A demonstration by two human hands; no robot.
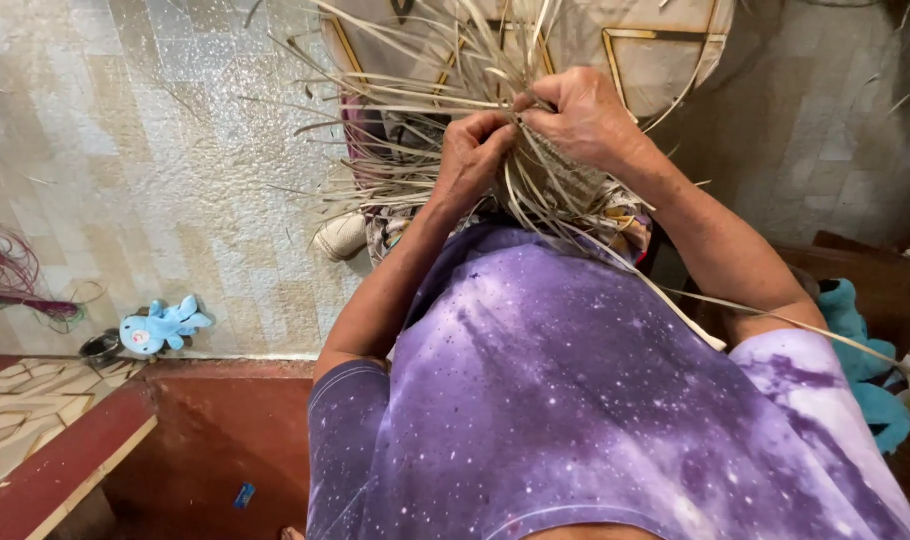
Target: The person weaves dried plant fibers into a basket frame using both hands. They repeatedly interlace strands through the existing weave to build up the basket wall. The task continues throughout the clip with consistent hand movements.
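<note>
Both hands' grip (520,115) pinches pale weaving strips (445,70) — strands fanning outward above.

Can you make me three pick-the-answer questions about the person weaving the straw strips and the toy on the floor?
1. Where is the blue plush toy?
A. On the tiled floor beside a small dark bowl
B. On the person's lap
C. Hanging on the wall

2. What colour is the person's shirt?
A. Green
B. Purple with pale speckles
C. Plain black

3. What are the left hand and right hand doing?
A. Resting flat on the floor
B. Holding the toy
C. Pinching the pale straw strips of the weaving, close together

Answers: 1 A, the toy lies on the floor next to the bowl. 2 B, the shirt is purple, dotted like a starry sky. 3 C, both hands' fingers are closed on the strips.
</note>
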